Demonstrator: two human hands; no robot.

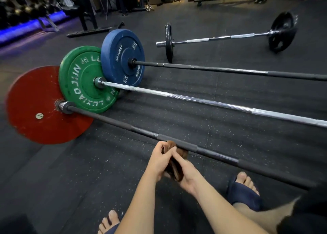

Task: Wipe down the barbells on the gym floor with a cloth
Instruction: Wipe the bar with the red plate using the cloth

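As they meet at lower centre, the left hand (159, 160) and right hand (185, 178) both clutch a brown cloth (183, 153) between them. Its top overlaps the nearest black barbell (113, 121), whose red plate (30, 95) sits at middle left.

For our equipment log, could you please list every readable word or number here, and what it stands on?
"LUXIAOJUN": green plate, lower rim, upside down.
"LU", cut off: its upper rim, behind the blue plate.
"HAMMER": blue plate, left of hub.
Other markings on it: too blurred.
No text readable on the red plate.
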